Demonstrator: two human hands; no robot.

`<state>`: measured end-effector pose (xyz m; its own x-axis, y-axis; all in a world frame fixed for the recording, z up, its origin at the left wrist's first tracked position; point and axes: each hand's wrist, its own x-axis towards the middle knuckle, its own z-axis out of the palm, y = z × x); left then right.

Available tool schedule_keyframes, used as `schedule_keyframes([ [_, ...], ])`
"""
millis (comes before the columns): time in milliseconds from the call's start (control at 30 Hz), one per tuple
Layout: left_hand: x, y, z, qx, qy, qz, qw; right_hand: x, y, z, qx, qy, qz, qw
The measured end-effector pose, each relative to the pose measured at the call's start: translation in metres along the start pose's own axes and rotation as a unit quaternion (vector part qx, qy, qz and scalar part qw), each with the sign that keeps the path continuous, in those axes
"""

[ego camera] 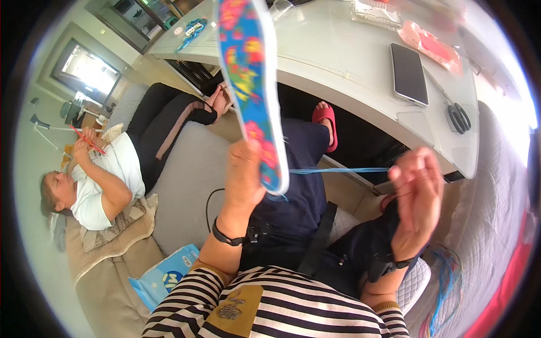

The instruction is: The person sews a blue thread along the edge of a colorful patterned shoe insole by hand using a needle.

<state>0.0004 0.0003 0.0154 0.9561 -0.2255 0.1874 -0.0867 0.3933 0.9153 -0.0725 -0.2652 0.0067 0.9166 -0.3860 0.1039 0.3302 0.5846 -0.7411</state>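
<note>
My left hand (243,181) grips the heel end of a long shoe insole (249,80), held upright. The insole has a white edge and a blue face with red, pink and yellow flowers. From its edge a light blue thread (342,170) runs taut to the right. The far end of the thread meets the fingers of my right hand (416,198), which are slightly blurred. No needle can be made out there. A short loose blue end hangs below the heel.
A white table (329,46) ahead carries a smartphone (409,74), black-handled scissors (458,118), a clear plastic tray (376,12) and a blue thread bundle (192,31). Loose coloured threads (446,287) lie on the right. A blue packet (165,274) rests on the sofa, where another person (110,169) sits.
</note>
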Motion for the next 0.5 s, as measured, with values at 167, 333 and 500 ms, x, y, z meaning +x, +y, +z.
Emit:
schedule_keyframes([
  [167,0.017,0.014,-0.017,-0.464,-0.103,-0.1,0.874,0.017,-0.007,-0.004,-0.274,0.194,-0.266,0.904],
  [333,-0.007,-0.028,0.009,-0.543,-0.195,-0.262,0.773,-0.021,0.035,0.036,-0.453,-0.014,-0.294,0.841],
  [500,-0.022,-0.046,0.03,-0.427,-0.156,-0.335,0.825,-0.046,0.04,0.069,-0.416,-0.182,-0.311,0.835],
])
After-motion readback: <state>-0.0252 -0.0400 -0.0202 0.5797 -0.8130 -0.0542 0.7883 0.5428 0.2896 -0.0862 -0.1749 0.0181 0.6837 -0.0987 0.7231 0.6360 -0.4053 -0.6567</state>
